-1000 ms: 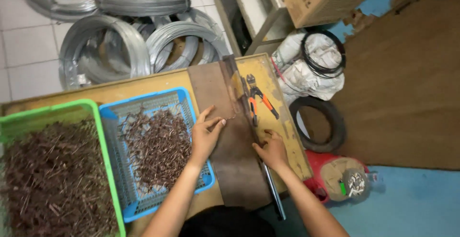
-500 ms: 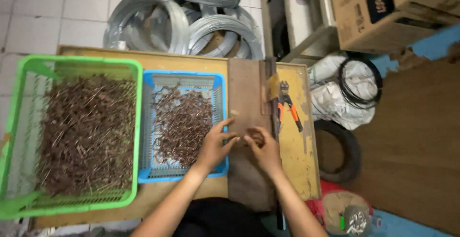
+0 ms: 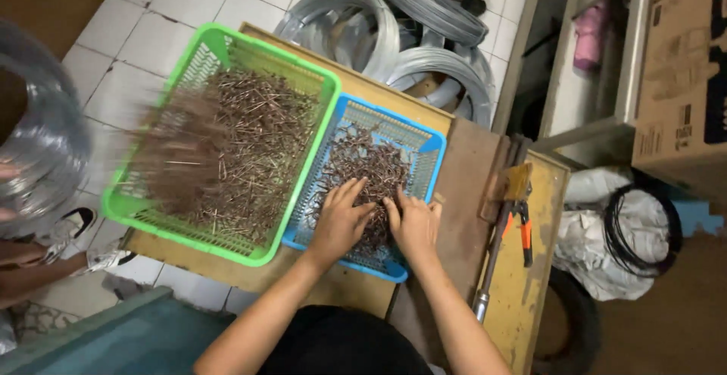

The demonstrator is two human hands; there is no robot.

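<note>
A blue plastic basket (image 3: 425,145) on the wooden bench holds a heap of short rusty brown metal pieces (image 3: 362,164). Both my hands are inside it, side by side on the near part of the heap. My left hand (image 3: 339,222) lies flat on the pieces with its fingers spread. My right hand (image 3: 416,224) presses into the pile with its fingers curled down, so its grip is hidden. To the left stands a bigger green basket (image 3: 221,45) full of the same brown pieces (image 3: 241,139).
Right of the blue basket lie a brown board (image 3: 468,193), orange-handled pliers (image 3: 523,227) and a long metal bar (image 3: 491,273). Grey wire coils (image 3: 397,30) crowd the tiled floor behind. Another person's shoe (image 3: 74,225) shows at the left. Cardboard boxes (image 3: 681,79) stand at the right.
Both my hands have moved left, from the brown board into the blue basket. The view has swung left and now takes in the whole green basket.
</note>
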